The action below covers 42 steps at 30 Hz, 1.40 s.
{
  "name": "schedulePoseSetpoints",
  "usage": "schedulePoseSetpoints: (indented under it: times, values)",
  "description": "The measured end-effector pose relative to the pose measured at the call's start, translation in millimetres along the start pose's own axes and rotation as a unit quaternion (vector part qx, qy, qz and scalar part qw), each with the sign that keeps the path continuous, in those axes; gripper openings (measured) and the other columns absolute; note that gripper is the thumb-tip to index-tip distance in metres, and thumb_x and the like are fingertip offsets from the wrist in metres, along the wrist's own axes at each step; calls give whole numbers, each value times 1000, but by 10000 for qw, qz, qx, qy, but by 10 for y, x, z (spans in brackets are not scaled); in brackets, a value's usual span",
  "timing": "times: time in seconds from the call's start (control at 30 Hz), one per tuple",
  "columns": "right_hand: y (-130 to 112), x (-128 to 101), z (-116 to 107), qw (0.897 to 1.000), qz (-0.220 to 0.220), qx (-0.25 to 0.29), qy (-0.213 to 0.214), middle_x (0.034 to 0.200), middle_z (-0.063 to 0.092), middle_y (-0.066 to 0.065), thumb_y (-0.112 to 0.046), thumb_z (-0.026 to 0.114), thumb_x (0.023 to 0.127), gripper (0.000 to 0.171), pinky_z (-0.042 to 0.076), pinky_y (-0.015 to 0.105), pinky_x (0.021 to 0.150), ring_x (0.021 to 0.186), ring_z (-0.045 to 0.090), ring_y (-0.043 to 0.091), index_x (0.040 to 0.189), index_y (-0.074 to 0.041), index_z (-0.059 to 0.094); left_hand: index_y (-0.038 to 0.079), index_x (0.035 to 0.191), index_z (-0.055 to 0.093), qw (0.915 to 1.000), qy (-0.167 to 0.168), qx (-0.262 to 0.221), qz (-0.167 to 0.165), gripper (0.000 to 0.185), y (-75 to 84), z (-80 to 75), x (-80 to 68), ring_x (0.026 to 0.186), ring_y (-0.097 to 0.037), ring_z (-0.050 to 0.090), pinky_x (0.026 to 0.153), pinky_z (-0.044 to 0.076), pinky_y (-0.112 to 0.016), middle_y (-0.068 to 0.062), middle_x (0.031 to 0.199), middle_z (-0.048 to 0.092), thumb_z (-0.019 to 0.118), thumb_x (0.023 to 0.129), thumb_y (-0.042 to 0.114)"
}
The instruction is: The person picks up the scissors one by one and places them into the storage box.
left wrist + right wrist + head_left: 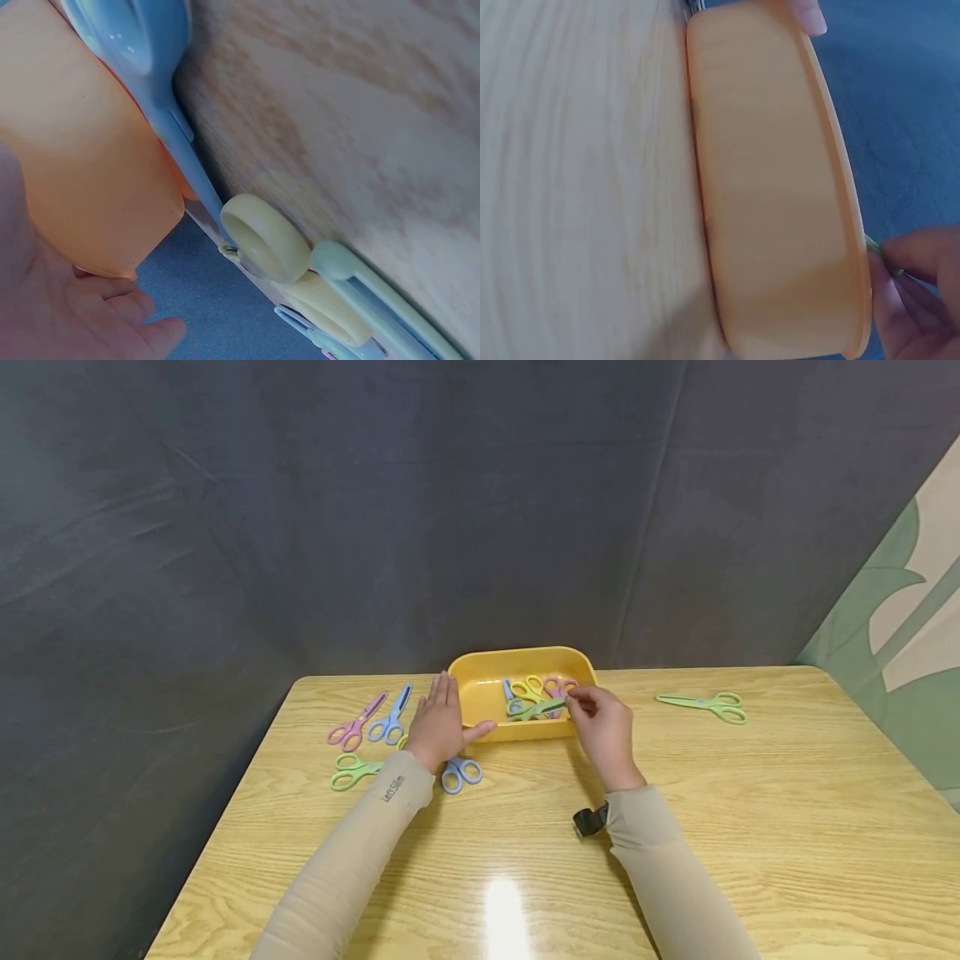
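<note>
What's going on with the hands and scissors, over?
Left hand flat against yellow plastic bin. Right hand pinches green plastic scissors over the bin. Other scissors already inside; nothing blocking.

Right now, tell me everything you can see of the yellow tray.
The yellow tray is a shallow, rounded-corner rectangular bin that looks like smooth plastic, with a thin flared rim. It sits upright on the wooden table, near its far edge. Several coloured scissors lie inside. The left hand rests flat against its left wall, thumb along the front; the right hand holds green scissors over its right side.
</note>
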State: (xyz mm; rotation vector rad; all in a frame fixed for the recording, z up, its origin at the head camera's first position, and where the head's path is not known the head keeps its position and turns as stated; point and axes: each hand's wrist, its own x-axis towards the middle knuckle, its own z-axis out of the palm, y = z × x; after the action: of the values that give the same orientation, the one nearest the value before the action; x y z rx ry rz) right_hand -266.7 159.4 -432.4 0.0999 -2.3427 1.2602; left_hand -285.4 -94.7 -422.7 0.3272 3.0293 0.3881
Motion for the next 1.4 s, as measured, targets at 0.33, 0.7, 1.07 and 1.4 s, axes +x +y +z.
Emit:
schedulePoseSetpoints:
  times: [0.33, 0.7, 1.07, 1.4]
  values:
    - [100, -6, 21, 9934, -841, -710, 321, 88, 70, 20, 5, 72, 88, 5, 57, 44, 70, 77, 67, 33, 91, 8, 74, -7, 159, 11, 10000, 27, 8, 0, 112, -2, 10, 0, 155, -35, 5, 122, 18, -52, -24, 167, 6, 53, 92, 73]
    - [123, -32, 11, 9934, -731, -853, 251, 88, 68, 20, 5, 72, 87, 4, 57, 44, 70, 78, 68, 33, 91, 7, 74, -6, 159, 10, 10000, 11, 68, 23, 112, -1, 21, 10, 155, -35, 5, 122, 19, -52, -23, 167, 5, 50, 92, 75]
    - [135, -20, 22, 9932, -729, -867, 278, 87, 67, 20, 5, 71, 88, 4, 55, 45, 70, 77, 65, 32, 91, 7, 73, -7, 159, 10, 10000, 18, 75, 45, 112, -7, 21, 10, 155, -36, 6, 122, 20, -53, -25, 167, 7, 49, 92, 75]
    - [112, -19, -1, 9948, -559, -842, 127, 89, 68, 20, 1, 73, 89, 7, 55, 44, 73, 79, 65, 32, 94, 6, 73, -7, 159, 11, 9999, 95, 15, 45, 112, -21, 45, 13, 155, -36, 4, 122, 19, -53, -24, 167, 6, 51, 92, 74]
